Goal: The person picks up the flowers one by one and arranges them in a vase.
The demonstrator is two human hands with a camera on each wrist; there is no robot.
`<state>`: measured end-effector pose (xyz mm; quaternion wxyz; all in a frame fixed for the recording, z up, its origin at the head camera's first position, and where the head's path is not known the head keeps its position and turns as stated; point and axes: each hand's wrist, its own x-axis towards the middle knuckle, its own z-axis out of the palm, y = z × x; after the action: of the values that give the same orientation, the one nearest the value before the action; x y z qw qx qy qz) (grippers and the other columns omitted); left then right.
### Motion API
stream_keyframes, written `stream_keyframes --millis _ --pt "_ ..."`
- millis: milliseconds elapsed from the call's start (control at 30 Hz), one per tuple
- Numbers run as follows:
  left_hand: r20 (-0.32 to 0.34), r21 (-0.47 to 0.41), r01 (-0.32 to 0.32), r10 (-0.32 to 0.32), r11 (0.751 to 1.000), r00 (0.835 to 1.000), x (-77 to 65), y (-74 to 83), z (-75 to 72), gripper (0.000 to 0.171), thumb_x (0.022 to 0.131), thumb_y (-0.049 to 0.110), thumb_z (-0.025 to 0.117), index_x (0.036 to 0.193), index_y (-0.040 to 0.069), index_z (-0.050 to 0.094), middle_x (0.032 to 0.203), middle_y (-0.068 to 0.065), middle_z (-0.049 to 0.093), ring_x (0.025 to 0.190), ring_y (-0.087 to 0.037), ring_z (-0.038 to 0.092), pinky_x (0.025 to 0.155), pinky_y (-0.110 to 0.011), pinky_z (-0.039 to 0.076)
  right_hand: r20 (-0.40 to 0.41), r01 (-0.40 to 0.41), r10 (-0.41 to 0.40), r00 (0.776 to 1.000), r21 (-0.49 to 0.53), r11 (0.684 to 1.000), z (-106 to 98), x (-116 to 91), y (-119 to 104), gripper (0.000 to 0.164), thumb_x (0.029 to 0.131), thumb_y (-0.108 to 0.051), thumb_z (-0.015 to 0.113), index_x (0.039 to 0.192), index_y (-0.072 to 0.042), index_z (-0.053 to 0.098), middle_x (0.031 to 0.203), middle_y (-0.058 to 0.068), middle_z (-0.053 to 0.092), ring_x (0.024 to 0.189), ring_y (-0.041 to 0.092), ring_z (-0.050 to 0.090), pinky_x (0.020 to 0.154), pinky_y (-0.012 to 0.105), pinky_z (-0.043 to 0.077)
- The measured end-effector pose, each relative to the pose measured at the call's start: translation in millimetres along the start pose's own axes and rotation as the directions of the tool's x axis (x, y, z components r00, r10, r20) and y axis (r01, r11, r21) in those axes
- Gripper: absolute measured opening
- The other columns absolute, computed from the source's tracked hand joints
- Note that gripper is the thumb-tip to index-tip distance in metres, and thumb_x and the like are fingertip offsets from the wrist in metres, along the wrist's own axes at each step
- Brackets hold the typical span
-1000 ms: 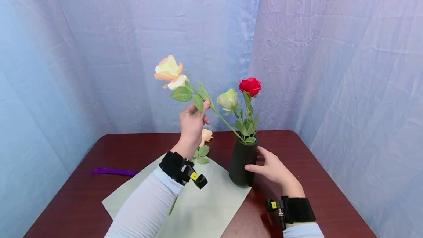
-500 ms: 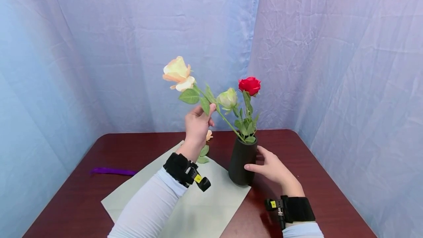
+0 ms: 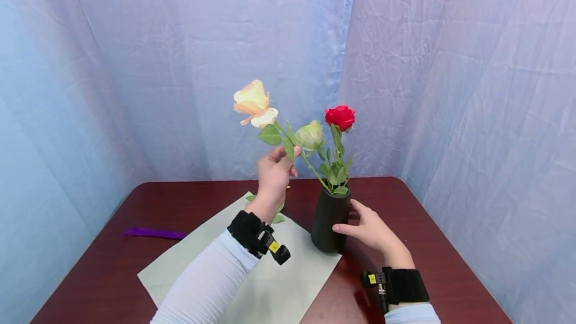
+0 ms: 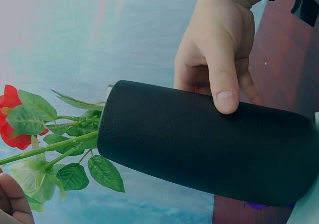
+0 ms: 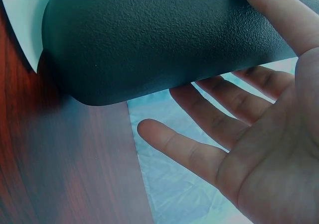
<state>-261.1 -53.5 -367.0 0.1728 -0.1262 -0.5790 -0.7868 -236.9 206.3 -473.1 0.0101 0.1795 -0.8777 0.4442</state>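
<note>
My left hand (image 3: 273, 176) pinches the stem of a peach rose (image 3: 253, 103) between thumb and fingers. The bloom leans to the left, and its lower stem runs into the mouth of a black vase (image 3: 327, 224). A red rose (image 3: 340, 117) and a pale green rose (image 3: 310, 135) stand in the same vase. My right hand (image 3: 377, 231) holds the vase from the right, thumb on the near side. In the right wrist view, several fingertips (image 5: 184, 92) pass behind the vase (image 5: 149, 40), while the little finger lies apart from it.
Under the left arm lies a pale green sheet of paper (image 3: 288, 276), its right corner by the vase's base. Leaves of another flower (image 3: 279, 218) show behind the left wrist, its bloom mostly hidden. A purple ribbon (image 3: 155, 233) lies on the dark red table (image 3: 103, 274) at left.
My left hand has moved right and slightly down, bringing the peach rose's bloom closer to the other flowers. It now covers more of the lying flower. Right hand and vase stay nearly still.
</note>
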Motion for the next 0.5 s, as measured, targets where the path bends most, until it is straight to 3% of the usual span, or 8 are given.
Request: stream_keyframes --millis 200,333,500 --pt "0.001 0.000 0.012 -0.012 1.000 1.000 -0.8 -2.3 2.5 0.027 0.090 0.028 0.081 0.109 0.009 0.078 0.094 -0.007 0.064 0.052 -0.015 0.054 0.053 -0.030 0.044 -0.001 0.004 -0.004 1.000 -0.005 1.000 0.1 1.0 1.0 0.085 0.086 -0.041 0.082 0.154 -0.011 0.040 0.144 0.011 0.054 0.129 0.036 0.054 0.098 0.052 0.050" --pt "-0.001 -0.013 0.007 -0.007 1.000 1.000 -1.3 -3.5 5.0 0.026 0.090 0.025 0.081 0.107 0.005 0.077 0.100 -0.009 0.066 0.051 -0.014 0.053 0.058 -0.029 0.051 -0.003 0.002 -0.002 1.000 -0.015 1.000 0.5 1.4 1.3 0.085 0.086 -0.041 0.082 0.154 -0.011 0.040 0.144 0.012 0.055 0.128 0.036 0.055 0.097 0.052 0.051" --pt "-0.006 0.001 0.015 -0.015 1.000 1.000 -2.6 -5.4 7.7 0.021 0.092 0.022 0.079 0.104 0.006 0.077 0.104 -0.009 0.068 0.050 -0.014 0.052 0.056 -0.027 0.051 -0.004 -0.003 0.002 1.000 -0.019 1.000 0.5 1.2 1.0 0.086 0.086 -0.042 0.083 0.154 -0.010 0.040 0.144 0.012 0.055 0.128 0.036 0.055 0.097 0.052 0.051"
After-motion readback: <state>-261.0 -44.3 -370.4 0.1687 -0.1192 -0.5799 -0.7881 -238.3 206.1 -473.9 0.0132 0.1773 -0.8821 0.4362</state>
